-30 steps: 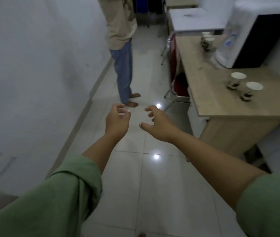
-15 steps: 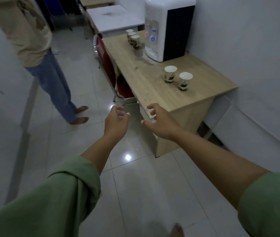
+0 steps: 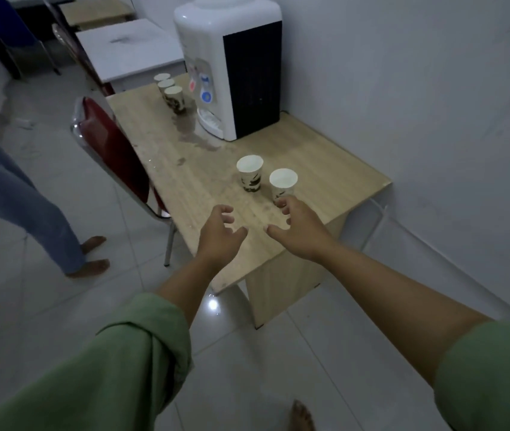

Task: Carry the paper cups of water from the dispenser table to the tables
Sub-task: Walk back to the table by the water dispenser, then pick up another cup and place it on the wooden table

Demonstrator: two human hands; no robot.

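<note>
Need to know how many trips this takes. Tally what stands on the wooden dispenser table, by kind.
Paper cups near the hands: 2
Paper cups in a row beside the dispenser's taps: 3
Water dispenser: 1
Total: 6

place: I'm in an office break corner | water dispenser [image 3: 231, 66] on wooden worktop [image 3: 325, 157] | stacking chair [image 3: 113, 157] | tiled floor [image 3: 60, 306]
</note>
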